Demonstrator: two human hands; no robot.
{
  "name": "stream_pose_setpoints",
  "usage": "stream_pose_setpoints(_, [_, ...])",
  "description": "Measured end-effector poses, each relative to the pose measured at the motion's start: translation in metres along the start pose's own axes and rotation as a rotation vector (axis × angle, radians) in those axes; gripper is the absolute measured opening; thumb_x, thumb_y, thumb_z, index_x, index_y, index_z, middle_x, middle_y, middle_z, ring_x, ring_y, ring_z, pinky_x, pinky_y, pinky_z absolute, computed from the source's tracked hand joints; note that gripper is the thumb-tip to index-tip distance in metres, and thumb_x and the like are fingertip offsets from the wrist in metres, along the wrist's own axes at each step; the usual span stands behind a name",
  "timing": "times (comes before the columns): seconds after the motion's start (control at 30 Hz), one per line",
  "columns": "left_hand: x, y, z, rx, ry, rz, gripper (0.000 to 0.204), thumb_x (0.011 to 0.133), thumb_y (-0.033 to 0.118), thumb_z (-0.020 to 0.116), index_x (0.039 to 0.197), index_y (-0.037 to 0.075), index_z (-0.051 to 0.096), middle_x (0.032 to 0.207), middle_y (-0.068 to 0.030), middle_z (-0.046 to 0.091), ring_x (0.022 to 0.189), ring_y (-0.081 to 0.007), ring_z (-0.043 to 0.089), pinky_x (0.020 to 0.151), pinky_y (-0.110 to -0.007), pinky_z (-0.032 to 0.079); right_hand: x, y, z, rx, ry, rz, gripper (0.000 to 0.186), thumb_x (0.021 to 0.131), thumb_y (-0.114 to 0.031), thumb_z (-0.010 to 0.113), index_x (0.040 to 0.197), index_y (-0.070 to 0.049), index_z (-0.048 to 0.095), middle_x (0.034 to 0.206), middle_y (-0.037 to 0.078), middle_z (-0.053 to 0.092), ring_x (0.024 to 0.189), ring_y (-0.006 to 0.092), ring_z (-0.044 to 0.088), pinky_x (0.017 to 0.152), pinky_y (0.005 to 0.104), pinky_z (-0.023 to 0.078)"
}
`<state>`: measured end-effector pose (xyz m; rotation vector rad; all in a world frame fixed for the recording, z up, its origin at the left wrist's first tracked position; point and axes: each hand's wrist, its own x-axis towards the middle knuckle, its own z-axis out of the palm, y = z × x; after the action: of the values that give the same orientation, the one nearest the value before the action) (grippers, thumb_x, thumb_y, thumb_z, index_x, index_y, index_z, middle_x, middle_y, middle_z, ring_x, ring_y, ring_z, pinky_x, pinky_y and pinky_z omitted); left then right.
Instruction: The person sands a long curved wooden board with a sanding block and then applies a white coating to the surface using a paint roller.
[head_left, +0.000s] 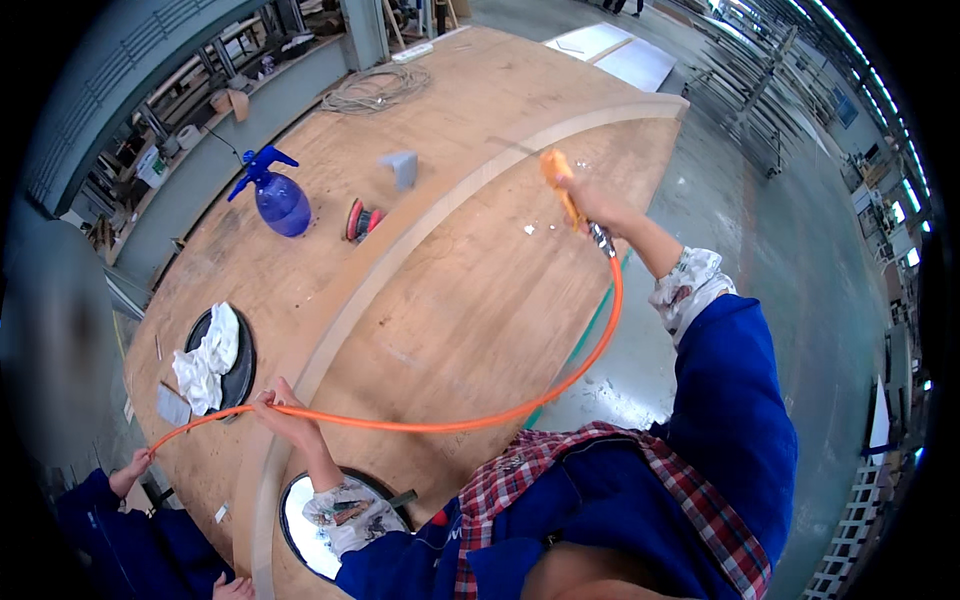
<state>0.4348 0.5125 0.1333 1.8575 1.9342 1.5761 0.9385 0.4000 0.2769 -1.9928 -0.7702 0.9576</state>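
Note:
My right hand [600, 205] grips an orange air blow gun [555, 170] above the far right part of the wooden table [450, 330]. Its thin nozzle points left over a long curved wooden strip [385, 270]. From the gun's metal fitting an orange hose [470, 425] loops down and back to the left. My left hand [290, 422] holds this hose above the near end of the strip, fingers partly hidden. Farther left, a co-worker's hand [135, 467] also has hold of the hose.
On the table's left side stand a blue spray bottle [282, 205], a red and black tool [362, 220], a grey block [402, 170] and a black round lid [240, 370] with a white cloth [210, 360]. Below my left forearm is a round container [310, 535]. Coiled cable [375, 90] lies far back.

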Motion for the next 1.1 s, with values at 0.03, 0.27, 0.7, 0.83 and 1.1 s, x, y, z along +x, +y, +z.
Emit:
stream_pose_setpoints(0.03, [-0.002,0.014,0.010,0.031,-0.017,0.034,0.031,0.078,0.022,0.065,0.086,-0.001,0.045,0.082,-0.0138,0.046,0.072,-0.0230,0.044,0.059,-0.032,0.040,0.002,0.000,-0.013,-0.081,0.064,0.006,0.047,0.088,-0.050,0.032,0.078,-0.006,0.048,0.056,0.004,0.049,0.034,0.0076,0.037,0.030,0.0232,0.031])
stream_pose_setpoints(0.27, [0.001,0.006,0.056,-0.150,-0.031,-0.130,0.029,0.080,0.018,0.064,0.085,-0.002,0.043,0.085,-0.0140,0.046,0.069,-0.0218,0.046,0.060,-0.032,0.043,0.032,0.020,-0.040,0.015,0.039,0.086,0.050,0.087,-0.052,0.032,0.076,-0.006,0.048,0.058,0.004,0.051,0.032,0.0066,0.036,0.029,0.0226,0.033])
stream_pose_setpoints(0.7, [-0.006,0.088,0.040,0.107,-0.124,0.091,0.043,0.069,0.033,0.072,0.065,-0.001,0.045,0.063,-0.0155,0.048,0.061,-0.0301,0.045,0.058,-0.040,0.035,0.119,0.102,-0.136,0.292,-0.058,-0.021,0.049,0.082,-0.052,0.048,0.092,-0.004,0.048,0.064,0.007,0.055,0.035,0.0032,0.037,0.031,0.0160,0.030])
stream_pose_setpoints(0.83, [-0.021,0.157,0.031,0.181,-0.084,0.204,0.039,0.069,0.030,0.071,0.072,0.000,0.045,0.068,-0.0176,0.047,0.066,-0.0330,0.045,0.059,-0.041,0.036,0.147,0.102,-0.197,0.180,-0.015,0.044,0.046,0.082,-0.054,0.047,0.081,-0.008,0.048,0.059,0.004,0.053,0.033,0.0037,0.038,0.029,0.0157,0.029])
stream_pose_setpoints(1.1, [-0.081,0.272,0.078,0.070,-0.192,0.001,0.032,0.075,0.026,0.067,0.069,0.001,0.049,0.067,-0.0090,0.047,0.062,-0.0223,0.045,0.057,-0.036,0.038,0.190,0.153,-0.330,0.059,0.070,-0.175,0.053,0.084,-0.057,0.038,0.087,-0.005,0.050,0.062,0.005,0.052,0.046,0.0120,0.047,0.043,0.0273,0.037])
